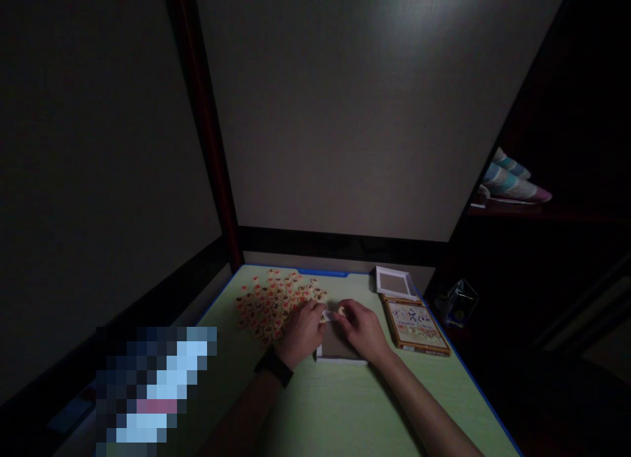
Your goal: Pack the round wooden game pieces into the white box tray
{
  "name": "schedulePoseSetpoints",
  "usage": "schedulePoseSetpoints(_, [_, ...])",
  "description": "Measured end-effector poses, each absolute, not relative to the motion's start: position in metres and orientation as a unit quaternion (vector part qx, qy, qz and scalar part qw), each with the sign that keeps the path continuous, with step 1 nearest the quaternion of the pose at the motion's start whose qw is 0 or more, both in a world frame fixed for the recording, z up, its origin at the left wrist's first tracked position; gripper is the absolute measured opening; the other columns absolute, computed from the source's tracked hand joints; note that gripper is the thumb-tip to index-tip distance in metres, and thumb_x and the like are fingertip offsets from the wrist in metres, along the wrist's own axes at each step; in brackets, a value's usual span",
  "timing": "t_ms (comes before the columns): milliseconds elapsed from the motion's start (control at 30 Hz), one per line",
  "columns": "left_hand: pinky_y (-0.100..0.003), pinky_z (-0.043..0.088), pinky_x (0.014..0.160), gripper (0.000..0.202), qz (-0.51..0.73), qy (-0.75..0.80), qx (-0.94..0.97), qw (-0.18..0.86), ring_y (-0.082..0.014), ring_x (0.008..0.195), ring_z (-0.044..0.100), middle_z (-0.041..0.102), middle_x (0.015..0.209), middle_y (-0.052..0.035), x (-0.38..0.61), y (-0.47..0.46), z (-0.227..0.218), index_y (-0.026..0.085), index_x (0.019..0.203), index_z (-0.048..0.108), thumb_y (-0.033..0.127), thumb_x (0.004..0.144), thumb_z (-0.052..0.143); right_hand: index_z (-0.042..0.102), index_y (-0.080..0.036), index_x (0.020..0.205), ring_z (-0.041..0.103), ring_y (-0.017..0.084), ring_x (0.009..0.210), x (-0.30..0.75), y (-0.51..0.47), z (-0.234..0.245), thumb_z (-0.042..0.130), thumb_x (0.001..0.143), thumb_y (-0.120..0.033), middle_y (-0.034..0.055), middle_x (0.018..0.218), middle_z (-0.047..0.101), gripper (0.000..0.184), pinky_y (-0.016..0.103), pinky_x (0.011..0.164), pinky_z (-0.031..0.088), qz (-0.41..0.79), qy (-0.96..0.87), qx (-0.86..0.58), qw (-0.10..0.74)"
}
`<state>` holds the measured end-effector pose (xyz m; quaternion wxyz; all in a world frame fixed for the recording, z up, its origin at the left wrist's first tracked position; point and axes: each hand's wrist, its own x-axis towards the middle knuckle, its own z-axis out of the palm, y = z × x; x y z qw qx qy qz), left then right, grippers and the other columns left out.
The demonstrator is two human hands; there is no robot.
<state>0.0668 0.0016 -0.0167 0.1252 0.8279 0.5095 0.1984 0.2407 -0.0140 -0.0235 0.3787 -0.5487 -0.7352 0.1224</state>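
Observation:
My left hand (302,333), with a dark watch on its wrist, and my right hand (362,329) meet over a flat grey board (340,352) on the green table (335,411). Both hands have their fingers curled, and between the fingertips sits a small pale tile (329,314). Which hand grips it is hard to make out in the dim light. Left of my hands lies a spread of several small pale tiles with red marks (276,299).
A printed box lid (417,325) lies right of my hands, with a white tray (393,283) behind it. A glass object (458,302) stands off the table's right edge. Folded cloths (513,181) rest on a dark shelf. A blurred patch covers the lower left.

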Motion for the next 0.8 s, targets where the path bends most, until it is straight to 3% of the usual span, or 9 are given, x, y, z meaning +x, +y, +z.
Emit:
schedulePoseSetpoints(167, [-0.033, 0.043, 0.104, 0.028, 0.211, 0.502, 0.830, 0.123, -0.0209, 0.115, 0.057, 0.061, 0.120, -0.0092, 0.066, 0.002, -0.021, 0.019, 0.108, 0.065, 0.011, 0.084, 0.054, 0.062, -0.020, 0.105, 0.062, 0.019, 0.067, 0.238, -0.018, -0.015, 0.054, 0.091, -0.043, 0.0025, 0.074, 0.068, 0.028, 0.028, 0.065, 0.045, 0.144, -0.740, -0.555, 0.353])
schedulePoseSetpoints(300, [-0.032, 0.045, 0.102, 0.022, 0.212, 0.493, 0.833, 0.133, -0.0213, 0.111, 0.058, 0.064, 0.113, -0.0096, 0.065, 0.004, -0.024, 0.016, 0.100, 0.067, 0.011, 0.082, 0.056, 0.065, -0.021, 0.098, 0.062, 0.018, 0.071, 0.244, -0.014, -0.015, 0.050, 0.093, -0.043, 0.0030, 0.079, 0.069, 0.027, 0.028, 0.070, 0.045, 0.179, -0.739, -0.523, 0.385])
schedulePoseSetpoints(500, [-0.033, 0.047, 0.097, 0.017, 0.229, 0.484, 0.833, 0.139, -0.0210, 0.106, 0.060, 0.064, 0.102, -0.0078, 0.062, 0.002, -0.025, 0.017, 0.092, 0.066, 0.010, 0.079, 0.058, 0.068, -0.016, 0.102, 0.056, 0.015, 0.064, 0.252, -0.004, -0.021, 0.065, 0.078, -0.032, -0.0007, 0.070, 0.062, 0.029, 0.025, 0.061, 0.043, 0.291, -0.713, -0.496, 0.402])
schedulePoseSetpoints(800, [-0.034, 0.047, 0.094, 0.012, 0.226, 0.483, 0.837, 0.123, -0.0221, 0.103, 0.060, 0.063, 0.104, -0.0076, 0.061, 0.002, -0.030, 0.019, 0.092, 0.060, 0.014, 0.081, 0.057, 0.069, -0.018, 0.094, 0.059, 0.018, 0.068, 0.239, -0.021, -0.008, 0.067, 0.081, -0.025, 0.0028, 0.075, 0.068, 0.015, 0.026, 0.064, 0.040, 0.149, -0.786, -0.524, 0.294])
